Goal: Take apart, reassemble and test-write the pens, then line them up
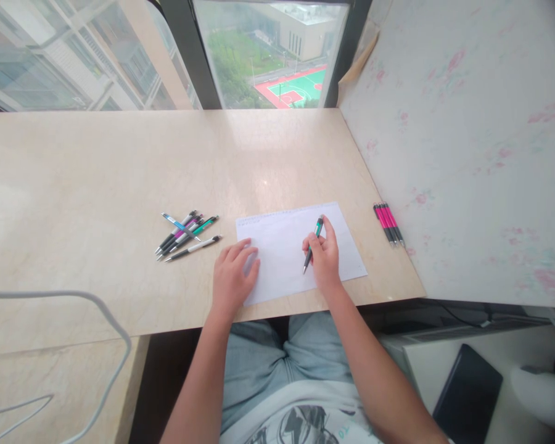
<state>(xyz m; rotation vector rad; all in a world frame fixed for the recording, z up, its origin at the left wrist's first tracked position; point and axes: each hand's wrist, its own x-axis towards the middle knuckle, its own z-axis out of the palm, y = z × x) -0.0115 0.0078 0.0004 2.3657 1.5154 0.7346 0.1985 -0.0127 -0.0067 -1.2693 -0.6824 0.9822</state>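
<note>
A green and black ballpoint pen [313, 244] is held in my right hand [324, 254], above the right part of a white sheet of paper [282, 262]. The pen slants with its tip pointing down toward me, and a finger is at its top end. Small writing runs along the sheet's far edge. My left hand [235, 271] lies flat with its fingers apart on the sheet's left edge. Left of that hand is a loose pile of several pens [182, 234] in white, purple, green and blue. A white and black pen [194, 248] lies nearest to the hand.
Several pink and black pens [388, 224] lie side by side at the desk's right edge, against a floral-papered wall [467, 135]. A grey cable [106, 314] loops over the lower left. Windows [268, 55] stand behind the desk [120, 160]. A dark flat object [469, 394] is at lower right.
</note>
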